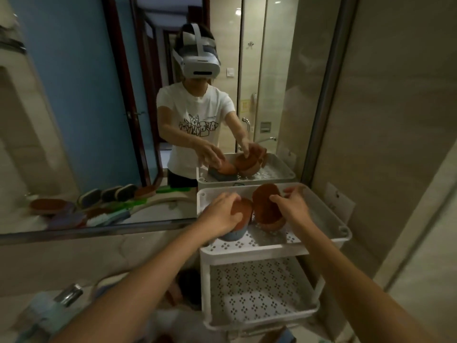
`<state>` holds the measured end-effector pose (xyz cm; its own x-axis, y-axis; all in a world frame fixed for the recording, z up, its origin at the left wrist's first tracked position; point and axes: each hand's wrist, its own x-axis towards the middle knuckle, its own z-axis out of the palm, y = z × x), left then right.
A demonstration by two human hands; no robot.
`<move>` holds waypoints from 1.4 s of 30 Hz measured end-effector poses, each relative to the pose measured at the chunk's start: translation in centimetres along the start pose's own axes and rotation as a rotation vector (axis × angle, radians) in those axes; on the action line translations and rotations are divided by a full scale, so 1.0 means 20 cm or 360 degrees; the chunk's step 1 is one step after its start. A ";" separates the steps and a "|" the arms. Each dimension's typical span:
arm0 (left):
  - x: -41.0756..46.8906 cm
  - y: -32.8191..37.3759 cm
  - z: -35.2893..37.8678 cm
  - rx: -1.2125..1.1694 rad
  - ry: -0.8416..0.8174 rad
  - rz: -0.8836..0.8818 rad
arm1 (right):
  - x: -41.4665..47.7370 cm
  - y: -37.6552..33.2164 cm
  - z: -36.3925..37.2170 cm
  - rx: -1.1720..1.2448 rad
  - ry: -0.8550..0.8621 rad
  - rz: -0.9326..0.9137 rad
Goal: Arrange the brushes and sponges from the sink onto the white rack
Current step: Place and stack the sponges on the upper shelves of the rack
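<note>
head | left hand (pixel 222 214) curled over blue-based sponge (pixel 235 235), top tier of white rack (pixel 247 251) | right hand (pixel 295 206) grasping tilted brown sponge (pixel 265 201), touching the first, same tier | sponge undersides hidden | lower-left items (pixel 44 315) too blurred to name

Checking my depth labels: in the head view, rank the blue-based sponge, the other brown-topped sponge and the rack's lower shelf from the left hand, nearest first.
1. blue-based sponge: directly under the left hand, in its grip.
2. other brown-topped sponge: just to the right, tilted up in the right hand.
3. lower shelf: well below both sponges.
</note>
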<state>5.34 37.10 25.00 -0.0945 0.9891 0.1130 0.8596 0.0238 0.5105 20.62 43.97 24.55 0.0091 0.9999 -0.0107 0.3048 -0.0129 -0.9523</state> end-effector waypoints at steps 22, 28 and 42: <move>-0.05 -0.10 -0.01 0.0424 0.0032 -0.0164 | 0.21 0.06 0.04 -0.0302 -0.0145 0.0042; -0.05 -0.10 0.00 0.0306 0.0058 -0.0178 | 0.18 -0.01 0.15 -0.0271 -0.0240 -0.0005; -0.05 -0.11 0.00 0.0196 0.0037 -0.0181 | 0.07 0.00 0.07 -0.0586 -0.1018 -0.0393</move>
<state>3.50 36.10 23.67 -0.2051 0.9754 0.0809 0.8976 0.1545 0.4129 19.41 45.42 24.05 -0.6177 0.7811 -0.0918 0.5240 0.3217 -0.7886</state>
